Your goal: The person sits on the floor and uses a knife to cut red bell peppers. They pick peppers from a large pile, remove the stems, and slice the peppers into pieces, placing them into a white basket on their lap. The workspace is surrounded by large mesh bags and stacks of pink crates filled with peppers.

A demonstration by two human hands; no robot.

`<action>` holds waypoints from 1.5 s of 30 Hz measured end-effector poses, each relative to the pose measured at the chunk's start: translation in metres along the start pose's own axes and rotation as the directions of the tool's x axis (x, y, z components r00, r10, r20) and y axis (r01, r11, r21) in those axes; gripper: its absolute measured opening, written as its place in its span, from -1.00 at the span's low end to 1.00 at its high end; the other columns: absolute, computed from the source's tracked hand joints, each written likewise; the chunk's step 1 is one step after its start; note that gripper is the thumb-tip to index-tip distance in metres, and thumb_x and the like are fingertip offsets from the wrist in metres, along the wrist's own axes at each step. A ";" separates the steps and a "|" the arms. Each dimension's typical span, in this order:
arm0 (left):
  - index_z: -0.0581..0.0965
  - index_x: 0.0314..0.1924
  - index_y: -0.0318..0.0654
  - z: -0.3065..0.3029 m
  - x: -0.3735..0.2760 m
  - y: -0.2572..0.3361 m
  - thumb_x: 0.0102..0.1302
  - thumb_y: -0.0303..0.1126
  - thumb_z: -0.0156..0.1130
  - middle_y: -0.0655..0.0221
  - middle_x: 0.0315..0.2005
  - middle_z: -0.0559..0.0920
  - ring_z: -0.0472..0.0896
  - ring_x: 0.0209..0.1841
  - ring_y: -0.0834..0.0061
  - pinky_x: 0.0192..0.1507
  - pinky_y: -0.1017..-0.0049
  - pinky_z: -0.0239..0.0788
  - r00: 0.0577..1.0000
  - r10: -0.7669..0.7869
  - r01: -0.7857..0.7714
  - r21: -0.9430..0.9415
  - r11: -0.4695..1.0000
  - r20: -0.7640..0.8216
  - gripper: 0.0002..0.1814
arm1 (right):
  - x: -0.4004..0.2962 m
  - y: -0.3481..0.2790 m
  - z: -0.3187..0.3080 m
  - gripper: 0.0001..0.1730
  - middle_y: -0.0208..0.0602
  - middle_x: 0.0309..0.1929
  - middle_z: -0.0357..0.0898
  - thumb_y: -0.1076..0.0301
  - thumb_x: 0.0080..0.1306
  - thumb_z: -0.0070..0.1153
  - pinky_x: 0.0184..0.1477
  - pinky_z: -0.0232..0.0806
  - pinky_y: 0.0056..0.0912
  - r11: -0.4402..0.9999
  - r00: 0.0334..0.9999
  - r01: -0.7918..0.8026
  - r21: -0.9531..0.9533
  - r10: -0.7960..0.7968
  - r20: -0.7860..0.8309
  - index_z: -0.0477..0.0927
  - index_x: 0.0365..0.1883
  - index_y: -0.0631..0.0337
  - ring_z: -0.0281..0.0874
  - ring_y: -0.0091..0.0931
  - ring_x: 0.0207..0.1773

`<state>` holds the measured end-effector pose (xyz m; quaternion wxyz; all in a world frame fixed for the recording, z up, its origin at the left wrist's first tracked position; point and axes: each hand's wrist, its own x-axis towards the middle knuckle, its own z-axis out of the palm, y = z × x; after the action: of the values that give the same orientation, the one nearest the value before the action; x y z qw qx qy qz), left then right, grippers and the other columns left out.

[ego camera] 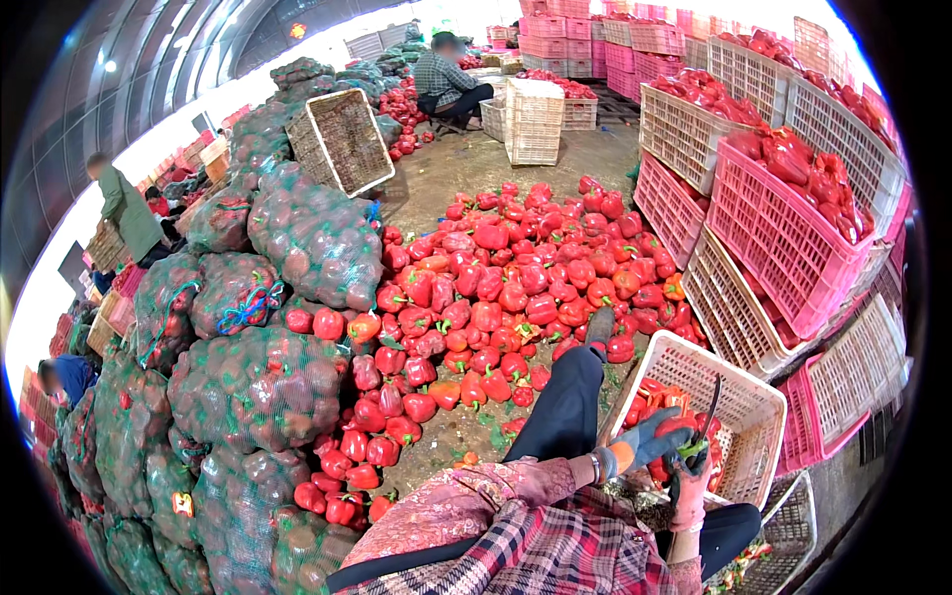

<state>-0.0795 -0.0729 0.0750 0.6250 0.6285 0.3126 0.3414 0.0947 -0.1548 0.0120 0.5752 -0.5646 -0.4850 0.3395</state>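
My left hand point(647, 440), in a grey and orange work glove, is closed around a red bell pepper point(675, 425) at the lower right. Beside it my right hand point(690, 483), in a pink and dark glove, grips a knife point(714, 405) with its dark, curved blade pointing up. A green pepper stem point(693, 448) shows between the two hands. Both hands are over a whitish plastic crate point(747, 394) that holds red peppers, some of them cut open. The knife's handle is mostly hidden by my fingers.
A wide heap of red bell peppers point(487, 316) lies on the floor ahead. Filled green mesh sacks point(256, 387) are piled at the left. Stacked pink crates point(788, 230) and white crates stand at the right. A crate with trimmings point(799, 513) is beside my leg. Other people are farther off.
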 end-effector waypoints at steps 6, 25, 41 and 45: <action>0.36 0.23 -0.23 0.022 -0.001 -0.012 0.32 -0.28 0.23 0.28 0.06 0.52 0.43 0.19 0.42 0.22 0.43 0.26 0.995 -0.081 0.055 -0.375 0.925 -0.056 -0.48 | -0.019 -0.016 -0.013 -0.39 -0.18 0.06 0.50 0.43 0.03 0.26 0.27 0.16 -0.19 0.946 0.994 0.038 -0.321 -0.002 0.112 0.45 0.12 0.15 0.33 -0.22 0.21; 0.40 0.14 -0.32 -0.001 0.017 -0.030 0.38 -0.25 0.10 0.11 0.09 0.49 0.44 0.18 0.31 0.24 0.33 0.25 0.841 0.533 -0.535 0.285 0.795 0.092 -0.58 | -0.030 -0.122 -0.034 -0.47 -0.37 -0.13 0.55 0.40 0.22 0.23 -0.12 0.45 -0.49 0.827 0.836 -0.534 0.177 0.548 -0.040 0.39 0.16 0.20 0.56 -0.56 -0.15; 0.40 0.18 -0.39 -0.205 -0.056 0.012 0.32 -0.40 0.20 0.20 -0.07 0.62 0.56 -0.02 0.50 0.02 0.57 0.39 0.818 0.010 0.033 0.064 0.997 -0.575 -0.55 | -0.158 0.023 -0.408 -0.46 -0.37 0.05 0.51 0.11 0.40 -0.13 -0.32 0.10 -0.70 0.867 0.561 -0.463 0.183 0.447 -0.697 0.33 0.32 0.05 0.32 -0.67 -0.23; 0.46 0.09 -0.43 -0.311 -0.208 -0.088 0.28 -0.15 0.24 0.04 -0.05 0.61 0.59 0.01 0.25 0.05 0.39 0.40 0.717 -0.115 0.514 0.409 0.754 -0.688 -0.47 | -0.049 -0.003 -0.301 -0.46 -0.30 0.14 0.51 0.13 0.43 -0.13 -0.43 0.03 -0.76 0.910 0.778 -0.415 -0.005 0.352 -0.520 0.30 0.34 0.08 0.18 -0.77 -0.39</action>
<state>-0.4507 -0.0638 -0.0256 0.3162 0.5699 0.6963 0.3008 0.3625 -0.2975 0.0392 0.5658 -0.7540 -0.2102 0.2593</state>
